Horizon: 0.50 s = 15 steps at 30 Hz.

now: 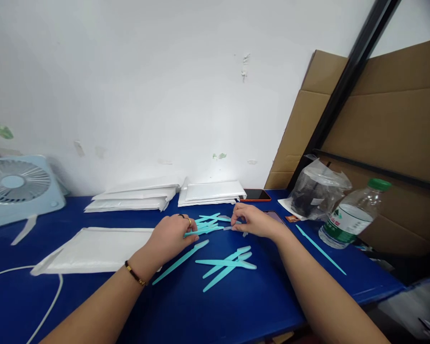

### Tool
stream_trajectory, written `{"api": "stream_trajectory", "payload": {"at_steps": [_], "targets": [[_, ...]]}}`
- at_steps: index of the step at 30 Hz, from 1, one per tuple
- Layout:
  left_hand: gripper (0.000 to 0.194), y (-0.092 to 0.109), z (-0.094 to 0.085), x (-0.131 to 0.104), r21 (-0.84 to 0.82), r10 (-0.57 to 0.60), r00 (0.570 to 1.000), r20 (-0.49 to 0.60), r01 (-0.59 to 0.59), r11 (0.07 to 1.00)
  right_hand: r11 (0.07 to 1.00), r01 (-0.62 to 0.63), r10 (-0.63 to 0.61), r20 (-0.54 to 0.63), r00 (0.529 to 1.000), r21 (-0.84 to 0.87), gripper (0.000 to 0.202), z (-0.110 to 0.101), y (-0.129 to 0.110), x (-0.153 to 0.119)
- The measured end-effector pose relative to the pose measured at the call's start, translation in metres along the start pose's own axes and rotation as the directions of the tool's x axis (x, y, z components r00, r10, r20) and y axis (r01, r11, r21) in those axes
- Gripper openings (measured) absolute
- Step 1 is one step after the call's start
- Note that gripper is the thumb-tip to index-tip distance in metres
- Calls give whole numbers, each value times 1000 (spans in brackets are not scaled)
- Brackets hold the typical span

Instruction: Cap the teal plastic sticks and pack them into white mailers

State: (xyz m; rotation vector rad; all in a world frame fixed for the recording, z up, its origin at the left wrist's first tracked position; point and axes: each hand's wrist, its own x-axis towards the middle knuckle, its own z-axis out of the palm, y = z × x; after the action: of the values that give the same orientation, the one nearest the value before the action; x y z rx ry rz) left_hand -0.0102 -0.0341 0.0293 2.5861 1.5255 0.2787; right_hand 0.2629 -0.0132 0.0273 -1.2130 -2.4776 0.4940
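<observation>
Teal sticks [225, 263], blue table [186, 315] — scuffed white wall [165, 95] behind.

I pinch a slim turquoise plastic stick with a pale tip [209, 230] beside a loose pile of similar turquoise sticks [215, 218]. Nearer me, three crossed turquoise sticks [224, 263] overlap; one slanted turquoise stick [179, 263] lies left, another lone turquoise stick [321, 250] far right.
</observation>
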Motion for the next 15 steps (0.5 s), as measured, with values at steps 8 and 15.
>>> {"api": "stream_trajectory", "payload": {"at_steps": [8,15], "targets": [[16,3,-8,-15,-34,-115,941,319,133,991,997,30,-35,68,997,69,19,2,-17,-4],[11,18,11,-3,-99,-40,991,125,53,994,991,127,-134,171,976,53,23,27,-37,13]]}}
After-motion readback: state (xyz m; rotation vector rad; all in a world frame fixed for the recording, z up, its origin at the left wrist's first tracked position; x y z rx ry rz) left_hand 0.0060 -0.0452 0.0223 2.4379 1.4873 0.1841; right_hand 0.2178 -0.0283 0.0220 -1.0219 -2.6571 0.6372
